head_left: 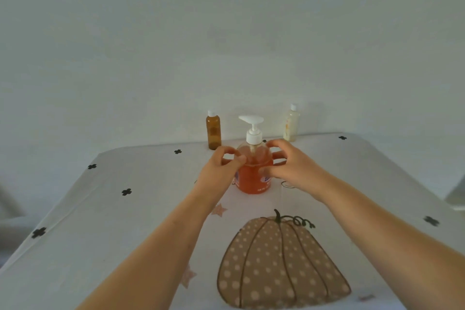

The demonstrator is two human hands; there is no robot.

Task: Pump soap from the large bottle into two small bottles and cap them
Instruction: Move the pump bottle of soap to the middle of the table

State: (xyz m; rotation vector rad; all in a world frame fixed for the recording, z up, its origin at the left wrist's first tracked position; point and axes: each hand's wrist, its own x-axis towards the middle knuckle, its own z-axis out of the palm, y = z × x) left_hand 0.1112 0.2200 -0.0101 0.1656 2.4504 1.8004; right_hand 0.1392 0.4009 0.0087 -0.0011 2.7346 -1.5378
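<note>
Our left hand (221, 167) and right hand (292, 170) grip the orange pump bottle (251, 182) toward the table's (120, 224) far edge. Its label (267, 179) is too blurred to read.

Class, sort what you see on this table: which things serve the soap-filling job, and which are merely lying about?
For the job: orange soap pump bottle, amber small bottle, cream small bottle.
Lying about: pumpkin-print tablecloth.

Orange large bottle (253, 180), white pump (252, 126); amber bottle (214, 132); pale-yellow bottle (291, 124); white tablecloth (120, 241), black crosses (126, 191), tan polka-dotted pumpkin (276, 264).
</note>
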